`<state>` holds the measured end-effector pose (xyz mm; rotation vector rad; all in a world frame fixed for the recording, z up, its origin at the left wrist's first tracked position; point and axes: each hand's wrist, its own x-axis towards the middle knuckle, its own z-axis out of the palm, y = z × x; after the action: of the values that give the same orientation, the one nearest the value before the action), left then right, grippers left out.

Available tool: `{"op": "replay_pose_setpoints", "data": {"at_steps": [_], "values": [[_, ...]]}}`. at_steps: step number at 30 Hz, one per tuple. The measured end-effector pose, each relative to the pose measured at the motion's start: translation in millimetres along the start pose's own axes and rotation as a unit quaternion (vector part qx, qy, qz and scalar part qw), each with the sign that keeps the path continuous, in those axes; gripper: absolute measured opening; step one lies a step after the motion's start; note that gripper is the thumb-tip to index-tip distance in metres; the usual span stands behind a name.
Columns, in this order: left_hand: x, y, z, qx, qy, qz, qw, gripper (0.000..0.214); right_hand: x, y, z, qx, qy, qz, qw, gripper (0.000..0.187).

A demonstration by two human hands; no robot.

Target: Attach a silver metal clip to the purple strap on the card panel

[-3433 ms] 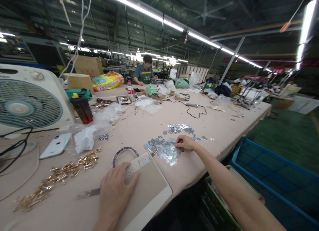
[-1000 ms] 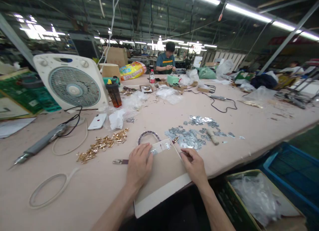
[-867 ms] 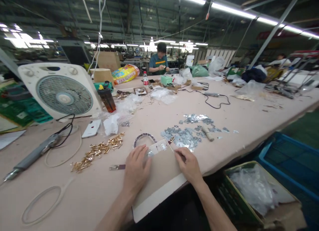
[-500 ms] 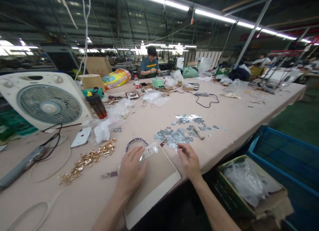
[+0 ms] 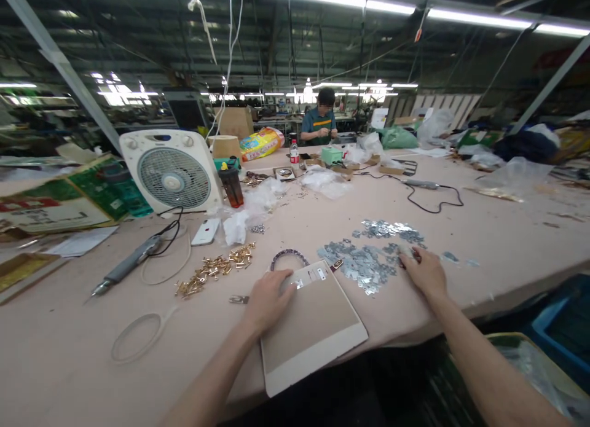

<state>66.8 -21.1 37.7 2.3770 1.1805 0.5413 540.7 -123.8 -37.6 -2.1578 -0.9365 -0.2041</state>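
My left hand [image 5: 270, 298] lies flat on the upper left corner of a beige board [image 5: 318, 325] at the table's near edge; a few small silver plates [image 5: 308, 278] sit on the board by its fingertips. My right hand [image 5: 424, 271] reaches out to the right edge of a pile of small silver metal pieces [image 5: 362, 264], fingers down on the table. What is under those fingers is hidden. A second, smaller silver pile [image 5: 385, 228] lies just beyond. A beaded ring [image 5: 288, 255] sits behind the board.
Brass parts [image 5: 214, 270], a small metal strap [image 5: 238, 299], an electric screwdriver [image 5: 126, 264], a white cord loop [image 5: 138, 336], a phone [image 5: 206, 230], a dark bottle [image 5: 232, 186] and a fan [image 5: 173, 178] lie to the left. A black cable [image 5: 433, 201] runs far right. A co-worker [image 5: 320, 121] sits at the far end.
My right hand has left the board's right edge and moved out right to the far side of the silver pile. The left hand stays on the board. My view has swung left.
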Motion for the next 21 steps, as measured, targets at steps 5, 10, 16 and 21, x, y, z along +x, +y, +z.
{"op": "replay_pose_setpoints", "data": {"at_steps": [5, 10, 16, 21], "values": [[2.7, -5.1, -1.4, 0.021, 0.038, 0.040, 0.998, 0.040, -4.3, -9.2, -2.8, 0.088, 0.002, 0.031, 0.996, 0.055], [11.5, 18.4, 11.6, 0.020, 0.041, 0.118, 0.992, 0.051, -11.8, -37.4, -15.3, 0.243, 0.029, 0.084, 0.966, 0.060], [33.9, 57.0, 38.8, 0.028, -0.013, 0.078, 0.996, 0.046, -43.1, -129.8, -14.7, 0.537, -0.019, 0.130, 0.834, 0.058], [56.9, 33.9, 66.4, 0.057, -0.028, 0.058, 0.996, 0.046, -74.7, -212.1, 1.2, 0.760, -0.083, 0.192, 0.615, 0.043]]}}
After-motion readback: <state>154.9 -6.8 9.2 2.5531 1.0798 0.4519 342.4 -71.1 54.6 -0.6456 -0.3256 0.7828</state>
